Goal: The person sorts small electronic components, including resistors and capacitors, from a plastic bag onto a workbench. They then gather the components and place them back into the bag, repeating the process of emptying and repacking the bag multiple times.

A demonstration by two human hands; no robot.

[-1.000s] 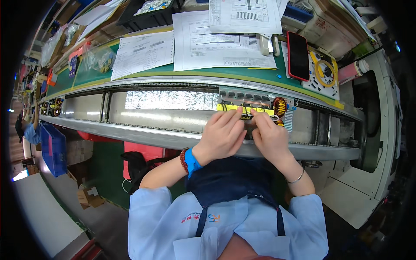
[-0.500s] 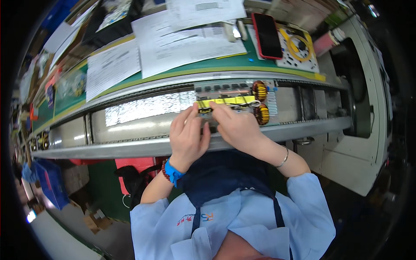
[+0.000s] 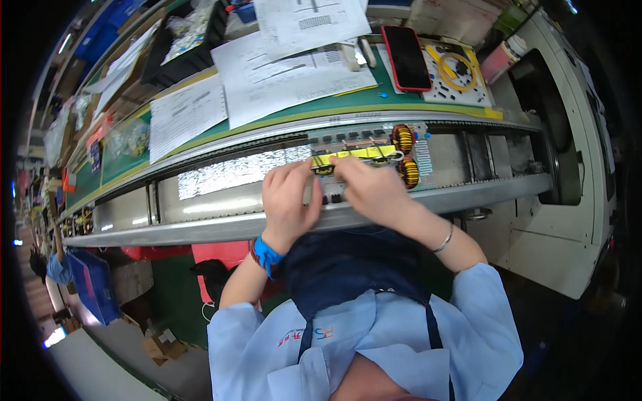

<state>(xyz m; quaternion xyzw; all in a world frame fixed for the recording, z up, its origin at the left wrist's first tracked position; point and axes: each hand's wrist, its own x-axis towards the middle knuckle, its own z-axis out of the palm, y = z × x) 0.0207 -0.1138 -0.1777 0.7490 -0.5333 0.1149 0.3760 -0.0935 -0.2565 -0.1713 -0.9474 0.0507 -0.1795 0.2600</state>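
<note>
A circuit board (image 3: 428,175) lies in the metal rail track in front of me. On it is a long yellow-taped component (image 3: 364,153) with dark bands across it. Two ring coils wound with copper wire, an upper coil (image 3: 403,138) and a lower coil (image 3: 408,172), stand by its right end. My left hand (image 3: 287,200) has its fingertips at the component's left end, fingers bent and close together. My right hand (image 3: 376,192) is curled, its fingertips on the yellow tape just right of the left hand's. What lies under the fingertips is hidden.
Chain-lined rails, the front rail (image 3: 187,235) nearest me, border the track; a shiny silver sheet (image 3: 241,172) lies left of the board. Beyond are printed papers (image 3: 281,80), a red-edged phone (image 3: 406,59) and a white board with a yellow ring (image 3: 457,72). A machine housing (image 3: 555,247) stands right.
The whole view has shifted slightly, so the track and board sit a little further right. Both hands stay at the component's left end, with the right fingers a bit more curled.
</note>
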